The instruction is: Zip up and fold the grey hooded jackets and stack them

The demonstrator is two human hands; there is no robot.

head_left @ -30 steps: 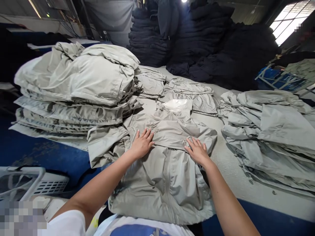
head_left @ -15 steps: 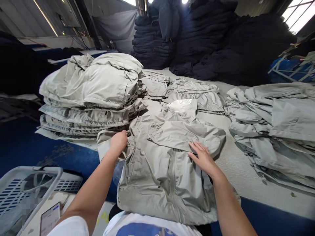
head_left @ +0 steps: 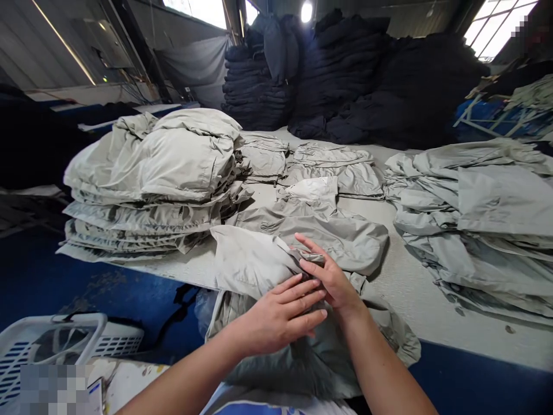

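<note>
Drawn inward since the earlier frame, one sleeve point(head_left: 250, 259) crosses the jacket point(head_left: 280, 369) at the near edge of the table point(head_left: 475, 334), so both sleeves seem folded in; left hand point(head_left: 287, 314) and right hand point(head_left: 334, 282) meet, fingers extended, grip impossible to tell.

Stacks of grey garments point(head_left: 151, 167) show a clothing workshop.

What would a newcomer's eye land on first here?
Probably the left hand and right hand, close together over a pale grey garment at the near edge of the table. Next, the tall stack of pale garments on the left and the rumpled pale pile on the right. Behind, dark heaped garments loom across the back.
</note>
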